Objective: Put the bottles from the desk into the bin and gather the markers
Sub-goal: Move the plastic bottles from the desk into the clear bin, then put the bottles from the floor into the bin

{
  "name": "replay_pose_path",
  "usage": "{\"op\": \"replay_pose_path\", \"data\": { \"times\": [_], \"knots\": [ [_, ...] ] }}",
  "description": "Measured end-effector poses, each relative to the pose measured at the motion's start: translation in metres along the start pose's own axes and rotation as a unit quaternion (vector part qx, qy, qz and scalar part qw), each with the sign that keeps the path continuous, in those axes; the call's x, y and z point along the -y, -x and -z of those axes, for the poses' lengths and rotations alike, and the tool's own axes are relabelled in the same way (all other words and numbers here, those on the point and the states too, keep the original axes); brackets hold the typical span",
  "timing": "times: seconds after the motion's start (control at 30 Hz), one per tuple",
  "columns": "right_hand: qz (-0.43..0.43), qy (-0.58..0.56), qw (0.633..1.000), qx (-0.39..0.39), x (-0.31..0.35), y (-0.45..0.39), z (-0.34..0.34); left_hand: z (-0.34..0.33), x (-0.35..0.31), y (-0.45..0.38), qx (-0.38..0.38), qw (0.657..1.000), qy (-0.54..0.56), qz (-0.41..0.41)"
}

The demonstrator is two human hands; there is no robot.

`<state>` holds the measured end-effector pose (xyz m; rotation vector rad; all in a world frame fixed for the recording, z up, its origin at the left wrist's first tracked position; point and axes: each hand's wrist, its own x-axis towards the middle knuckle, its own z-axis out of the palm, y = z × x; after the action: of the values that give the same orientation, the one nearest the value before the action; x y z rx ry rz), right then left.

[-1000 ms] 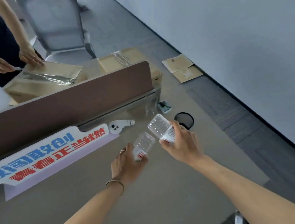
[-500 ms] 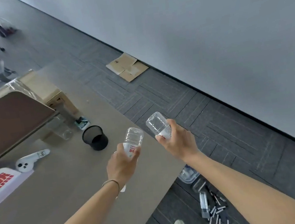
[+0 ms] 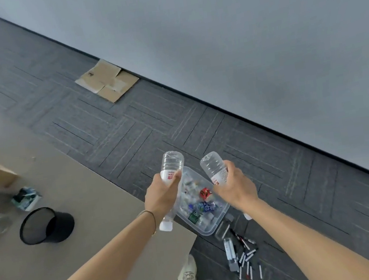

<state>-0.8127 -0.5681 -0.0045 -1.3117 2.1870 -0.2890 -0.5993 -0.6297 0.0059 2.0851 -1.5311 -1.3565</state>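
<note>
Above the clear bin [image 3: 216, 224] on the floor, your left hand [image 3: 160, 197] and right hand [image 3: 235, 188] each grip an empty bottle, bases up, caps toward you. The left bottle [image 3: 171, 168] hangs over the bin's near-surface edge, the right bottle [image 3: 213, 167] over its far side, apparently poised for dropping in. Markers [image 3: 246, 259] lie scattered just beyond the bin, ungathered. A black mesh cup [image 3: 46, 227] lies on the surface [image 3: 92, 200], well left of the bin.

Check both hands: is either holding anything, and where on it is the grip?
Left hand grips a clear bottle around its labelled middle, cap end down; right hand grips another clear bottle likewise.
</note>
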Motion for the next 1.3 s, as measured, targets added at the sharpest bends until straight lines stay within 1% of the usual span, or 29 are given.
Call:
{"op": "replay_pose_path", "data": {
  "times": [0.1, 0.23, 0.47, 0.53, 0.67, 0.77, 0.87, 0.93, 1.13, 1.3],
  "knots": [
    [-0.025, 0.004, 0.999, 0.038, -0.011, -0.027, -0.009, -0.014, -0.011, -0.024, 0.022, 0.999, -0.001, 0.029],
    [-0.036, -0.016, 0.997, 0.069, -0.018, -0.053, -0.022, -0.032, -0.013, -0.041, 0.058, 0.996, 0.001, 0.066],
    [-0.039, -0.089, 0.993, 0.066, -0.031, -0.067, -0.025, -0.044, -0.010, -0.055, 0.054, 0.991, 0.032, 0.121],
    [-0.040, -0.096, 0.992, 0.065, -0.037, -0.065, -0.020, -0.049, -0.011, -0.057, 0.057, 0.988, 0.040, 0.140],
    [-0.040, -0.095, 0.993, 0.061, -0.050, -0.060, -0.012, -0.063, -0.019, -0.057, 0.059, 0.980, 0.093, 0.164],
    [-0.042, -0.103, 0.992, 0.059, -0.056, -0.059, -0.006, -0.073, -0.028, -0.055, 0.083, 0.974, 0.117, 0.174],
    [-0.042, -0.104, 0.992, 0.054, -0.061, -0.056, -0.002, -0.080, -0.037, -0.051, 0.113, 0.973, 0.117, 0.164],
    [-0.041, -0.095, 0.993, 0.052, -0.063, -0.053, 0.000, -0.083, -0.038, -0.049, 0.117, 0.977, 0.103, 0.144],
    [-0.055, -0.097, 0.992, 0.051, -0.072, -0.040, 0.000, -0.086, -0.032, -0.044, 0.113, 0.989, 0.027, 0.096],
    [-0.080, -0.103, 0.991, 0.028, -0.088, -0.020, 0.002, -0.098, -0.031, -0.034, 0.139, 0.988, -0.029, 0.060]
  ]
}}
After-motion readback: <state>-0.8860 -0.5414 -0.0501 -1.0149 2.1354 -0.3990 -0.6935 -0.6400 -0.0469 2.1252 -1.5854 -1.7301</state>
